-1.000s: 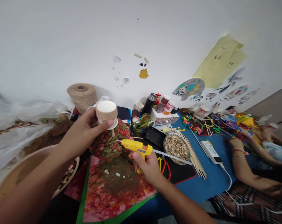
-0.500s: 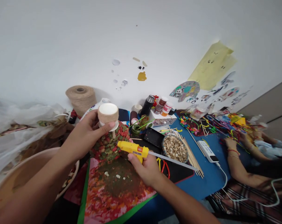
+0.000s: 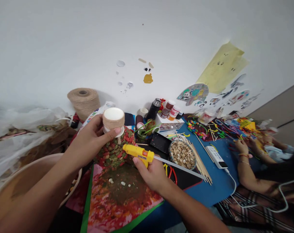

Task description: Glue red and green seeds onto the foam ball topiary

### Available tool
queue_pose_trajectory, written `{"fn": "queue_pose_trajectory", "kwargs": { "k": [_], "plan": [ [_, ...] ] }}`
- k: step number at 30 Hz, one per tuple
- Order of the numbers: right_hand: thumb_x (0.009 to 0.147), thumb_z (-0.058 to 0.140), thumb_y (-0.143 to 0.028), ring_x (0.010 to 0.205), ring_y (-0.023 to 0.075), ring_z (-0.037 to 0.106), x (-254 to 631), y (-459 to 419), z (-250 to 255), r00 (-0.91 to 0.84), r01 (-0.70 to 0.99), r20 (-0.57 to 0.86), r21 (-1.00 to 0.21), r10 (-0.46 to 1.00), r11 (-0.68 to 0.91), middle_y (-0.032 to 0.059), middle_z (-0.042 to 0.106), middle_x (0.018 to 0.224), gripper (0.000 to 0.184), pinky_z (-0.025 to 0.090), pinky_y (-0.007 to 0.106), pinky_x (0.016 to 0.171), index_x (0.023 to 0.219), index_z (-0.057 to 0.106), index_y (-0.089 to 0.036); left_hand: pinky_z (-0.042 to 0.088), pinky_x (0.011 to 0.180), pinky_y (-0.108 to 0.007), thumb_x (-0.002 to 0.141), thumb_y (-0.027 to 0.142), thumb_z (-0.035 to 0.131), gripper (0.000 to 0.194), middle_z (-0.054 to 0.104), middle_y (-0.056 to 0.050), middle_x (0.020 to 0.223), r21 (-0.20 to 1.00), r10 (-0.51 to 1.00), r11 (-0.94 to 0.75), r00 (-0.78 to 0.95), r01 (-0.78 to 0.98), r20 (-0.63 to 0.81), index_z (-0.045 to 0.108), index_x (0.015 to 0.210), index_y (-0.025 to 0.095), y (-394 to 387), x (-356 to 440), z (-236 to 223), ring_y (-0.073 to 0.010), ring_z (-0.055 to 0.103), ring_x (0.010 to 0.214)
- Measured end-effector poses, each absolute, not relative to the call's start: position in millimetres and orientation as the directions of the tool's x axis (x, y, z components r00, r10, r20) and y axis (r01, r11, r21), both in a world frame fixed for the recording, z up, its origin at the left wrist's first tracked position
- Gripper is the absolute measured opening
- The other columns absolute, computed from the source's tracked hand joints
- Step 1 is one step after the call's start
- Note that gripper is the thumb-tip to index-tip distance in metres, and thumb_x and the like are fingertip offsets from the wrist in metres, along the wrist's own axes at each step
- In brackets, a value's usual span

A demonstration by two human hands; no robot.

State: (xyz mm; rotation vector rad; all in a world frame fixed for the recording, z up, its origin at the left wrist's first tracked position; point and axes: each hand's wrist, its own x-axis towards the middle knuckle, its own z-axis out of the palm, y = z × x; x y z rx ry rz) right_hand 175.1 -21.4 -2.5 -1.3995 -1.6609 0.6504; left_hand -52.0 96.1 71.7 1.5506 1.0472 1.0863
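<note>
My left hand (image 3: 94,137) is closed around a white cup (image 3: 113,120) with a tan, twine-like band, its pale round top facing up. Directly below the cup is a mound (image 3: 115,150) covered in red and green painted pieces; whether the two are joined I cannot tell. A yellow hot glue gun (image 3: 137,152) is gripped in my right hand (image 3: 153,174). Its nozzle points left, close to the mound, and a long clear glue stick (image 3: 179,166) sticks out of its back. Beneath lies a red-and-green painted sheet (image 3: 122,207) with several small white bits.
A bowl of chips (image 3: 182,153) sits right of the glue gun, beside thin wooden sticks (image 3: 200,161). A white power strip (image 3: 217,157) lies farther right, near another person's hands (image 3: 242,147). A twine spool (image 3: 83,102) stands behind my left hand; a large tub (image 3: 22,178) is at left.
Both my hands stay nearly in place, with the cup tilted or shifted very slightly. At the right, the other person's hand has moved up a little.
</note>
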Motion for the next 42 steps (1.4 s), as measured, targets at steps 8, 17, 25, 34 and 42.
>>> {"fn": "queue_pose_trajectory", "kwargs": {
  "k": [8,17,25,34,42],
  "plan": [
    [0.113,0.064,-0.047,0.108,0.0356,0.089,176.0,-19.5,-3.1,-0.012,0.571,0.268,-0.789,0.963,0.227,0.0131,0.092,0.119,0.038,0.067,0.051,0.113,0.129,0.089,-0.024,0.059,0.119,-0.056,0.079,0.066,0.088,0.070,0.080,-0.010,0.146,0.978,0.958,-0.171,0.253,0.120,0.137,0.071,0.133,0.025,94.1,-50.0,73.6,-0.0406,0.072,0.141],
    [0.112,0.065,-0.044,0.092,0.0326,0.088,177.4,-20.9,1.7,-0.039,0.615,0.307,-0.743,0.951,0.265,0.0102,0.093,0.110,0.034,0.070,0.046,0.102,0.126,0.091,-0.026,0.055,0.123,-0.059,0.080,0.070,0.087,0.078,0.079,-0.011,0.150,0.973,0.961,-0.180,0.239,0.142,0.143,0.071,0.140,0.025,93.5,-48.0,72.5,-0.0420,0.070,0.143],
    [0.114,0.065,-0.042,0.096,0.0316,0.089,180.4,-20.2,4.3,-0.067,0.650,0.320,-0.704,0.945,0.285,0.0107,0.093,0.108,0.033,0.070,0.040,0.096,0.123,0.091,-0.024,0.054,0.123,-0.059,0.079,0.071,0.086,0.076,0.079,-0.011,0.150,0.971,0.962,-0.183,0.234,0.155,0.144,0.071,0.139,0.026,93.8,-47.1,72.3,-0.0423,0.070,0.144],
    [0.114,0.066,-0.044,0.091,0.0301,0.089,178.7,-18.9,3.7,-0.055,0.645,0.311,-0.715,0.949,0.271,0.0100,0.093,0.105,0.033,0.069,0.039,0.095,0.122,0.091,-0.023,0.055,0.122,-0.059,0.080,0.070,0.086,0.072,0.080,-0.012,0.146,0.967,0.959,-0.201,0.235,0.156,0.161,0.072,0.135,0.025,94.2,-49.2,71.2,-0.0416,0.071,0.141],
    [0.115,0.064,-0.047,0.100,0.0329,0.089,179.4,-17.9,3.7,-0.052,0.651,0.284,-0.717,0.957,0.248,0.0103,0.094,0.111,0.037,0.070,0.042,0.099,0.126,0.091,-0.025,0.053,0.121,-0.059,0.077,0.070,0.090,0.073,0.080,-0.012,0.146,0.975,0.961,-0.171,0.242,0.140,0.134,0.071,0.132,0.026,92.8,-47.6,73.7,-0.0430,0.070,0.141]
  ]
}}
